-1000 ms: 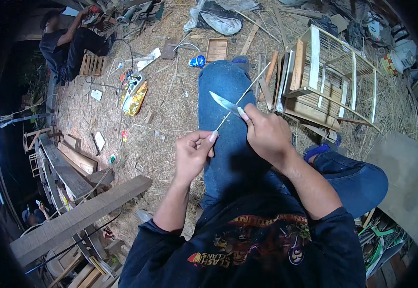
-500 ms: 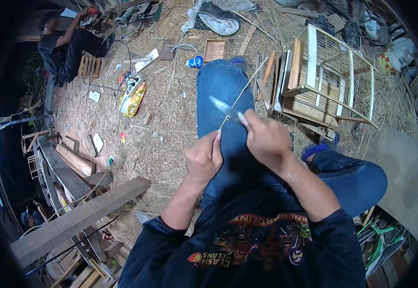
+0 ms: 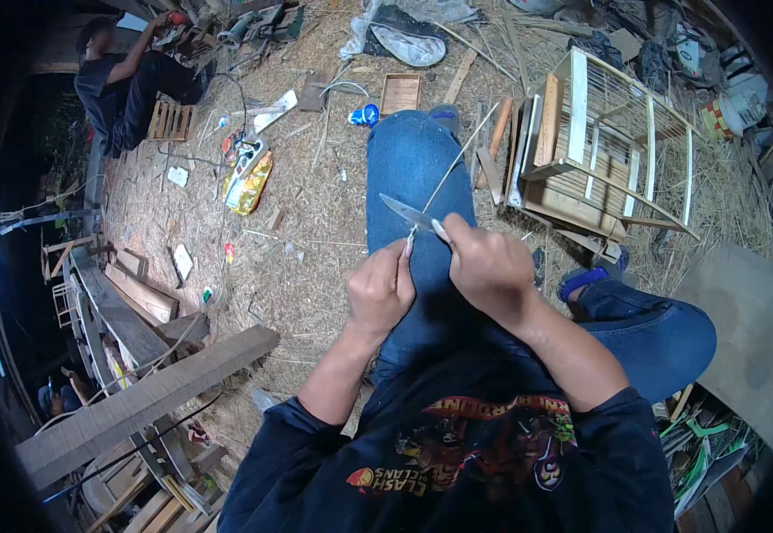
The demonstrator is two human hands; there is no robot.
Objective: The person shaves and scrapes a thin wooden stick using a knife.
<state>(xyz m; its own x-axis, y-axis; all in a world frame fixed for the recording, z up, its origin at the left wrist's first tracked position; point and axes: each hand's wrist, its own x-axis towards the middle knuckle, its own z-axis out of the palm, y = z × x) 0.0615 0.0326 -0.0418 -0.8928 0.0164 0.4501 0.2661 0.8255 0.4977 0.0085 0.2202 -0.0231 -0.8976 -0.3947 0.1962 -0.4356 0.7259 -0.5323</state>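
Observation:
In the head view my left hand [image 3: 379, 289] pinches the near end of a thin wooden stick [image 3: 459, 161], which slants up and away to the right over my jeans-covered knee [image 3: 409, 155]. My right hand [image 3: 493, 265] is closed round a knife whose handle is mostly hidden in the fist. The knife's blade [image 3: 407, 211] points left and lies across the stick, just beyond my left fingertips. A small pale curl shows at the stick close to the left thumb.
A wooden slatted cage [image 3: 613, 142] stands at right. A thick plank [image 3: 151, 400] juts in at lower left. On the shavings-covered floor lie a yellow packet [image 3: 249, 185], a blue can [image 3: 364, 115] and a small wooden tray [image 3: 400, 78]. Another person [image 3: 129, 84] sits at upper left.
My right hand has come slightly down and toward me, bringing the blade nearer my left fingers. The blade was motion-blurred before and is sharp now. The left hand has barely moved.

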